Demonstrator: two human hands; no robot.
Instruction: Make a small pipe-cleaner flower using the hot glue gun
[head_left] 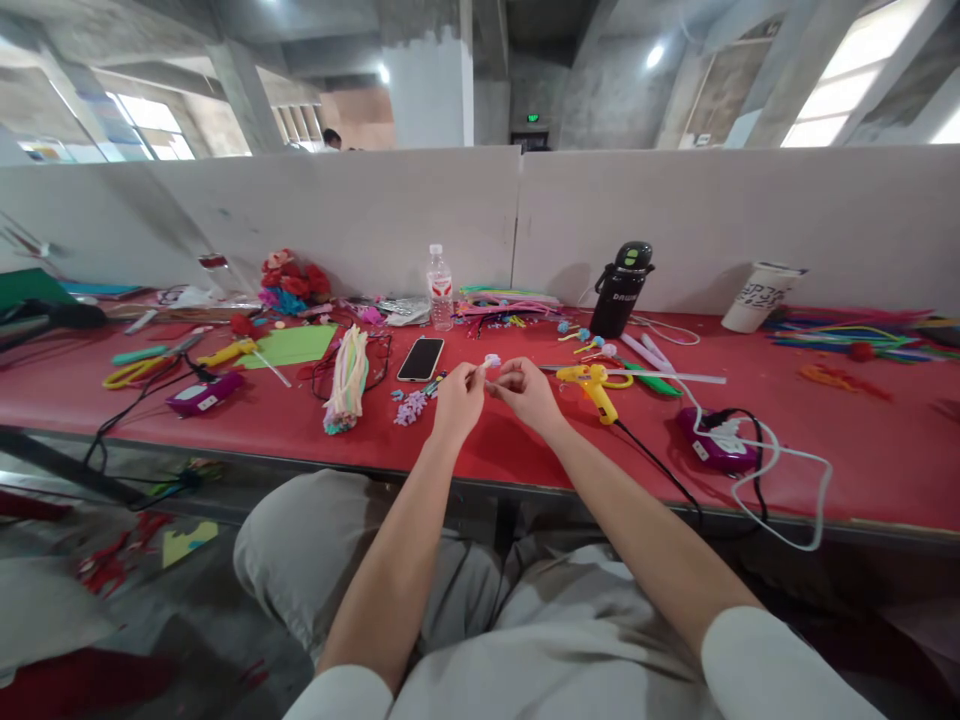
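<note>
A small pale purple flower-like piece [491, 360] stands up at the fingertips of my left hand [459, 398], which is closed in a pinch on it. My right hand [526, 390] is beside it, thumb and fingers pinched together close to the piece; whatever they hold is too small to make out. Just left of my left hand lies a pile of little purple pieces [410, 408]. A phone [421, 359] rests behind that pile. To the right of my right hand, a yellow glue gun [592, 385] lies on the red table [495, 450].
Small flower-like pieces on stems [589, 340] lie near a black flask [622, 290]. A water bottle [440, 290], a bundle of pale pipe cleaners [349, 375] and green paper [292, 345] are on the left. Purple power strips [716, 440] with cables and a paper cup [761, 297] are also there.
</note>
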